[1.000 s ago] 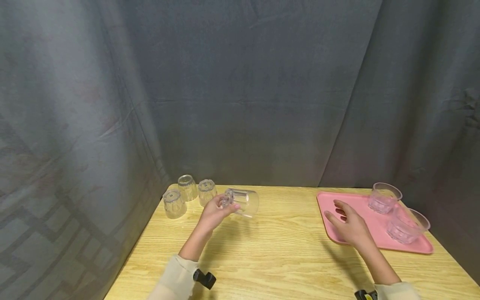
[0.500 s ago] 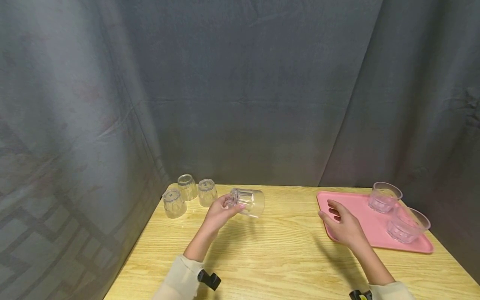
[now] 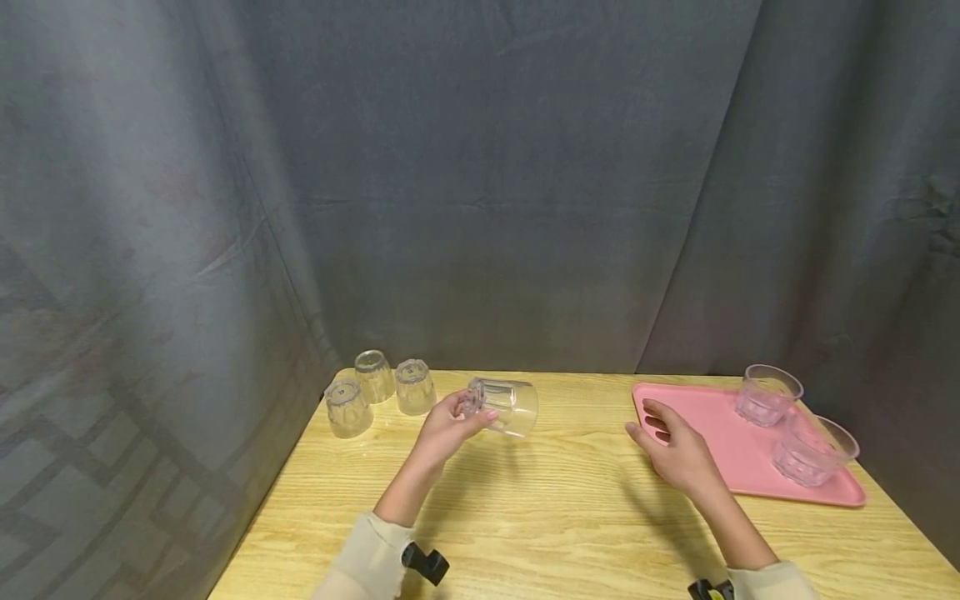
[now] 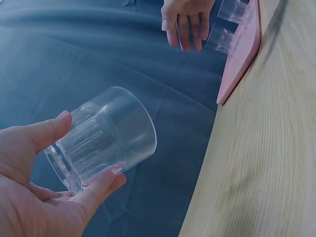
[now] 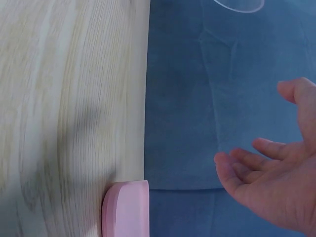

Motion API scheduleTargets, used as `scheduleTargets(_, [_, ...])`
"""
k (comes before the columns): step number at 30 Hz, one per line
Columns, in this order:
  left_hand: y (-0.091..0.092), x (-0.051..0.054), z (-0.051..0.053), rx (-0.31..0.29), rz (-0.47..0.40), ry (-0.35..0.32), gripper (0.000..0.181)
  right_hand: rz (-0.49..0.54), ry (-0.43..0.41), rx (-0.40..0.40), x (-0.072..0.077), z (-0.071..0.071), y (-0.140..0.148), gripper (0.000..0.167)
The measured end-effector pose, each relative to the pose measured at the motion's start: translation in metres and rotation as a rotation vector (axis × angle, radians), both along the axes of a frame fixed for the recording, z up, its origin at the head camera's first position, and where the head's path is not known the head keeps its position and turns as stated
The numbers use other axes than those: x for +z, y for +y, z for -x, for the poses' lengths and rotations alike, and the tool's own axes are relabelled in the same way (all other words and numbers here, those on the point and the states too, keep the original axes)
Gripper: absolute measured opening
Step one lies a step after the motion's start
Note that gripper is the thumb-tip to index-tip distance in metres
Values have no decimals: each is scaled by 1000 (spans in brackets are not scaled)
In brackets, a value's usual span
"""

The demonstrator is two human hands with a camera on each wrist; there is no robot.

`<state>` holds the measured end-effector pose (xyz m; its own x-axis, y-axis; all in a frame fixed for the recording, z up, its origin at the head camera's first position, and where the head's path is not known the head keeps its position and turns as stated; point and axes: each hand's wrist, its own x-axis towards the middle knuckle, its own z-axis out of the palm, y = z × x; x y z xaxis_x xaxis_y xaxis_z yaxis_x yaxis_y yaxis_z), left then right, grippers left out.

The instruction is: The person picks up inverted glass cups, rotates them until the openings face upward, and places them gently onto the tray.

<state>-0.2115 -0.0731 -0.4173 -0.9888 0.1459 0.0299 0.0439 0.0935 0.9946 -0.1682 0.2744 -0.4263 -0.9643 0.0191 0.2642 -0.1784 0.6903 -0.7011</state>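
Note:
My left hand point(image 3: 444, 433) holds a clear glass point(image 3: 513, 408) by its base end, thumb and fingers on either side. The glass lies on its side in the air, its mouth turned to the right; the left wrist view shows the same glass point(image 4: 106, 136) gripped near its thick fluted bottom. My right hand point(image 3: 678, 454) hovers by the left edge of a pink tray point(image 3: 727, 433), fingers loosely bent and nothing in them. In the right wrist view that hand point(image 5: 276, 177) has its palm bare, with the tray's corner point(image 5: 131, 207) below left.
Two clear glasses stand mouth up on the tray's right side, a rear one point(image 3: 767, 396) and a front one point(image 3: 810, 454). Upside down at the table's back left are three more: front point(image 3: 348, 410), rear point(image 3: 375, 377) and right point(image 3: 415, 388). A grey curtain point(image 3: 480, 183) hangs behind the wooden table point(image 3: 555, 517).
My left hand has carried the glass to the right, away from the upside-down glasses. The right hand has drifted left, toward the tray's left edge. The other glasses have stayed put.

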Motion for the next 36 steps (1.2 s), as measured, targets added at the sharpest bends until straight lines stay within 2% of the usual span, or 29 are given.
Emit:
scheduleTargets(5, [3, 1, -1, -9, -15, 5, 73, 17, 12, 21, 2, 0, -5, 62])
scheduleTargets(12, [9, 1, 0, -25, -45, 3, 69, 42, -25, 44, 2, 1, -9, 68])
scheduleTargets(23, [20, 0, 0, -44, -50, 10, 72, 72, -15, 60, 2, 1, -18, 64])
scheduleTargets(36, [31, 1, -3, -53, -51, -15, 74, 85, 5, 79, 2, 2, -27, 62])
